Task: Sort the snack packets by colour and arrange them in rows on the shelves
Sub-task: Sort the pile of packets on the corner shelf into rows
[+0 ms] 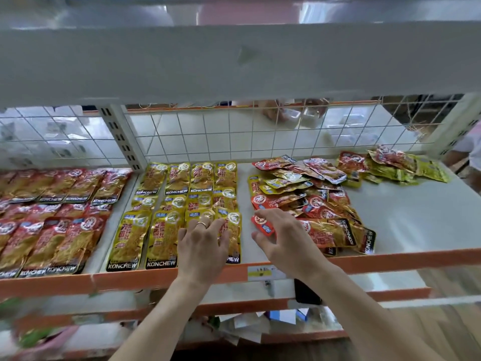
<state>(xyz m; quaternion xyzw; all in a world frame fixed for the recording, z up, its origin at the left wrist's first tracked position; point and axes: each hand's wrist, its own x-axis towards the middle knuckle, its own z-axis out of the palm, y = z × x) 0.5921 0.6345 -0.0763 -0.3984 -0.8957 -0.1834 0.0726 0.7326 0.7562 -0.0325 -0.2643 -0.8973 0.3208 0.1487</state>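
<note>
Both hands reach over the orange edge of the shelf (416,225). Her or his left hand (203,241) lies flat, fingers spread, on the front row of yellow packets (179,194). The right hand (283,238) seems to pinch a red packet (261,224) between thumb and fingers, though the grip is partly hidden. Red rows (59,204) fill the left bay. A mixed pile (307,194) lies right of the yellow rows, beside the right hand.
</note>
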